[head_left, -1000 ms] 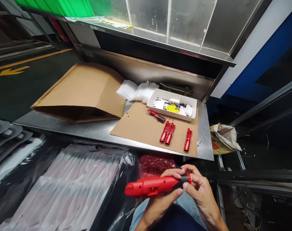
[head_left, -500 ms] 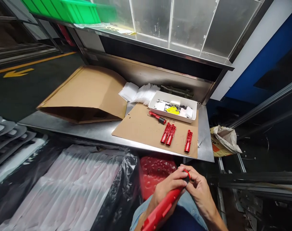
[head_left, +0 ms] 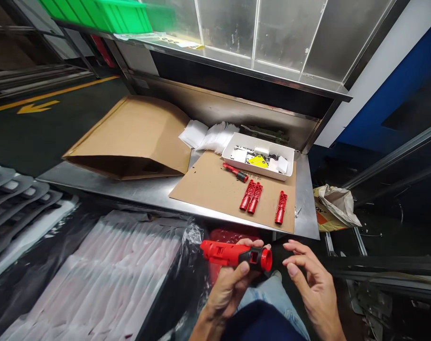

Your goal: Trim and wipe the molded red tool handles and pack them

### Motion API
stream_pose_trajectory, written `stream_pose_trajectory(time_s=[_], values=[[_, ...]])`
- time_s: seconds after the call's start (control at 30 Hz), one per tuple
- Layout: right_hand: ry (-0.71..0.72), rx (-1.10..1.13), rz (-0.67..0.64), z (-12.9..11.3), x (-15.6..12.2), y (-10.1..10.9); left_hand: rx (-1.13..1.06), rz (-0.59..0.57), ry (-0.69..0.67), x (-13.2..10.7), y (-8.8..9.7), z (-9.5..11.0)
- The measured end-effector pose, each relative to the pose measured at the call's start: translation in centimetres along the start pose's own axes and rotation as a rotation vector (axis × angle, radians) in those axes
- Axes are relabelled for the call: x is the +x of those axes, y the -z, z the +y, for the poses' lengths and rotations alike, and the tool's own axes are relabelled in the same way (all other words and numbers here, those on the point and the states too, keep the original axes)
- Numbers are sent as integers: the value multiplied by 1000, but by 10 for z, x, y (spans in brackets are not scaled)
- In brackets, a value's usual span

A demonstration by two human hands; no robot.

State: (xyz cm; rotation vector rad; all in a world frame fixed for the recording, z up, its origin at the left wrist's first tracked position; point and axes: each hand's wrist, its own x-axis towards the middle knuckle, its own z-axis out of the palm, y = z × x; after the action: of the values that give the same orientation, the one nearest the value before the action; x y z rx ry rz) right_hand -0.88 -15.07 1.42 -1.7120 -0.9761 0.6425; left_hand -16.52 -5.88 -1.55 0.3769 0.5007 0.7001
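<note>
The left hand [head_left: 233, 284] holds a red tool [head_left: 236, 254] above the person's lap, below the front edge of the bench [head_left: 130, 189]. The grip is closed round the tool: thumb on the near side, fingers wrapped over the far side. The tool lies roughly level, its long axis running left to right. The body is red moulded plastic with ribs and recesses. A black collar sits near the right end, and a red ring with a dark opening forms that end, facing right. The left end tapers and projects clear of the hand.

The right hand [head_left: 311, 279] is just beside the ring end and does not touch it. Its grip is apart, fingers spread and slightly curled, holding nothing.

On the bench lies a flat card sheet [head_left: 208, 189]. On the sheet are a pair of red parts [head_left: 251, 196] side by side, touching, and a single red part [head_left: 281, 207] to their right, apart from them. A small screwdriver [head_left: 235, 172] with a red and black handle lies just in front of a white tray [head_left: 233, 144]. The tray holds small packets and a yellow label. A folded carton [head_left: 130, 132] rests at the left of the bench.
</note>
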Motion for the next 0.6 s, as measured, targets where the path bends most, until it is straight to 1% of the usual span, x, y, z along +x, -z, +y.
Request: stream_pose_trajectory(time_s=[0.1,0.17,0.2,0.27,0.3,0.37,0.4,0.47,0.53,0.6], values=[[54,-47,8,0,-2,1,-6,-5,-5,0,0,0],[78,-60,22,4,-3,6,-4,-20,-14,1,0,0],[82,-73,41,9,-1,10,6,-26,-23,1,0,0],[53,-149,122,24,8,24,77,-17,-68,2,-1,3],[16,-212,174,35,16,34,157,8,-110,3,-1,5],[-77,-343,256,61,39,54,398,99,-206,5,0,10],[-123,-393,268,76,53,63,536,158,-245,6,1,12],[-199,-457,234,104,84,74,745,286,-299,9,4,17],[-268,-521,174,128,113,72,819,380,-331,11,5,22],[-334,-593,129,144,138,57,803,436,-377,11,5,26]])
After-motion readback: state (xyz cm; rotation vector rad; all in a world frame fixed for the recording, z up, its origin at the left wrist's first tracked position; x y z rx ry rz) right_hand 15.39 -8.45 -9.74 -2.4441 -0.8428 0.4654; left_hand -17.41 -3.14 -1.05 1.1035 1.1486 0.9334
